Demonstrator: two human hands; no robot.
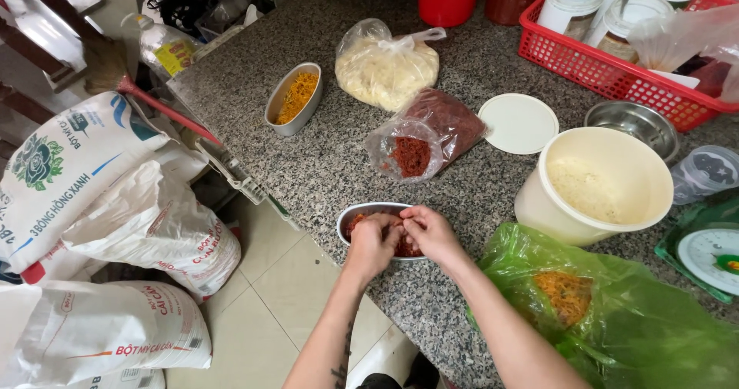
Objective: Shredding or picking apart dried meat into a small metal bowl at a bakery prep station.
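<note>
My left hand (372, 243) and right hand (431, 231), fingers curled, pinch red shreds in the oval metal dish (356, 213) at the counter edge (308, 235); open granite lies toward twelve o'clock.

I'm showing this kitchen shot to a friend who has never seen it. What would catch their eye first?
Probably the two hands, left hand and right hand, pressed together over a small metal dish of reddish food at the near edge of the granite counter. Next, the bright green plastic bag at lower right and the red basket of jars at the far right. Big white sacks pile up on the floor to the left.
</note>
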